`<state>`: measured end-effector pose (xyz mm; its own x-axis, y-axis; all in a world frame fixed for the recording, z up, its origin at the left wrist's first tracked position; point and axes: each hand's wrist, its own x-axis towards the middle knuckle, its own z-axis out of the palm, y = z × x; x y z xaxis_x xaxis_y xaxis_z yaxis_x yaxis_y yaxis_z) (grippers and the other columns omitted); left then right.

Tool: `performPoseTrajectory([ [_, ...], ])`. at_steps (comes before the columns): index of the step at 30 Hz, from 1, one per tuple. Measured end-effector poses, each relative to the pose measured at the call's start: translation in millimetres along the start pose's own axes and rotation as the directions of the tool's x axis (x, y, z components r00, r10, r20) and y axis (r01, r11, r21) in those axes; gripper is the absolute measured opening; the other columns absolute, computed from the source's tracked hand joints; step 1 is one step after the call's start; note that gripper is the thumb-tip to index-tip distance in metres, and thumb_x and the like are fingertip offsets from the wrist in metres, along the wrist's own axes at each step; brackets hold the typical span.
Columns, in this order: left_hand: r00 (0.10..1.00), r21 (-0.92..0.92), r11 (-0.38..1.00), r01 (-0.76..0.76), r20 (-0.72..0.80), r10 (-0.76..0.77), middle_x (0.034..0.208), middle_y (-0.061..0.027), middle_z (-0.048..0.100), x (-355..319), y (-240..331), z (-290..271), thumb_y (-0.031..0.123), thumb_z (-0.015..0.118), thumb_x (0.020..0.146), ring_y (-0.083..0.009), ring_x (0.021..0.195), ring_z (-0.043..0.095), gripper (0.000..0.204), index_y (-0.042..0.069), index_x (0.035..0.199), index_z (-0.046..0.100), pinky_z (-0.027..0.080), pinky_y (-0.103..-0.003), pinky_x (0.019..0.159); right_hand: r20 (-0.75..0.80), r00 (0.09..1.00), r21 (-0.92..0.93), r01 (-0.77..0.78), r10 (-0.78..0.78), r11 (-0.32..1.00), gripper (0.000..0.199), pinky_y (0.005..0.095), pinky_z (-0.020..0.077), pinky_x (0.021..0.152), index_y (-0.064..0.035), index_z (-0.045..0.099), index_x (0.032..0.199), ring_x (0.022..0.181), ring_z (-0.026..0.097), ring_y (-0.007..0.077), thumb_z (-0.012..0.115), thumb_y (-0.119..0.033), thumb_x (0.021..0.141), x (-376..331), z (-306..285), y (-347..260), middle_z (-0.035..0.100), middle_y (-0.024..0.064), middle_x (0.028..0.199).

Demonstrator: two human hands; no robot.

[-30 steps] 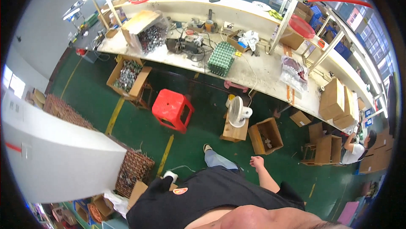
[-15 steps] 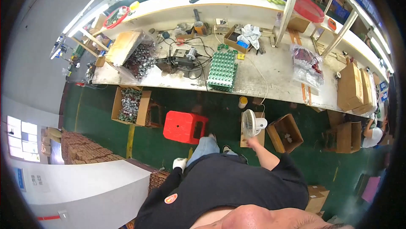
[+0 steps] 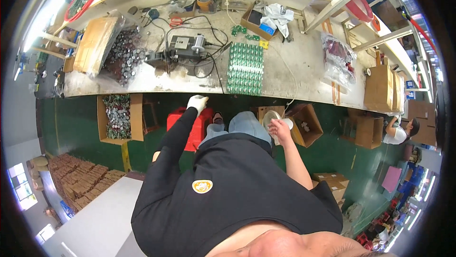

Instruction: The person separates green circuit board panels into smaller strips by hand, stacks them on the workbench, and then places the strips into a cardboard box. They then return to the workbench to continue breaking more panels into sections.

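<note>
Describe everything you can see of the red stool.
The red stool looks like smooth plastic. Seen from above, it appears upright on the green floor, close to the workbench's front edge. The person's black left sleeve crosses the view, hiding part of it; its legs and any contact cannot be made out.

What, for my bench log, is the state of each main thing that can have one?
Left hand: gloved, near the bench, grip unclear.
Right hand: bare, fingers partly curled.
Fan: partly hidden, running unclear.
Red stool: upright, partly hidden.
Left cardboard box: open, filled with small parts.
Right cardboard box: open, few pieces inside.
Bench carton: open, blue item inside.
Green parts: in rows.
</note>
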<state>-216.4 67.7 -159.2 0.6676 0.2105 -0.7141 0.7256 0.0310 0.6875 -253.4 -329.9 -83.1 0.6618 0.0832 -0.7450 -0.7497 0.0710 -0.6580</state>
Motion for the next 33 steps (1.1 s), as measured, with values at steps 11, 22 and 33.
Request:
performPoseTrajectory([
  [11,0.983,0.086,0.989,0.123,-0.150,-0.109,0.100,-0.0198,0.063,104.4,80.4,83.2,0.071,0.034,0.080,-0.0261,0.090,0.061,0.089,-0.011,0.105,0.058,0.044,-0.034,0.079,-0.198,0.978,0.015,0.076,-0.072,0.997,0.056,0.0290,0.0438,0.070,0.0011,0.057,0.109,0.083,0.056,0.0162,0.053,-0.049,0.085,218.3,75.4,-60.8,0.062,0.0096,0.100],
  [22,0.879,-0.547,0.722,0.425,0.439,-0.185,0.121,-0.0116,0.054,95.8,120.3,106.1,0.059,0.037,0.087,-0.0300,0.107,0.053,0.063,0.011,0.126,0.047,0.043,-0.047,0.092,-0.376,0.926,-0.191,-0.043,-0.032,0.981,0.061,0.0341,0.0479,0.066,0.0061,0.065,0.084,0.070,0.062,0.0222,0.061,-0.054,0.075,240.7,103.7,-88.3,0.065,0.0163,0.077],
  [33,0.841,-0.552,0.694,0.463,0.521,-0.147,0.112,-0.0103,0.058,39.9,156.0,243.3,0.053,0.039,0.087,-0.0260,0.099,0.057,0.054,0.011,0.117,0.052,0.045,-0.041,0.087,-0.312,0.944,-0.025,0.107,-0.109,0.994,0.058,0.0329,0.0462,0.078,0.0059,0.051,0.113,0.089,0.057,0.0210,0.056,-0.042,0.082,236.3,-51.1,-83.4,0.059,0.0175,0.106],
])
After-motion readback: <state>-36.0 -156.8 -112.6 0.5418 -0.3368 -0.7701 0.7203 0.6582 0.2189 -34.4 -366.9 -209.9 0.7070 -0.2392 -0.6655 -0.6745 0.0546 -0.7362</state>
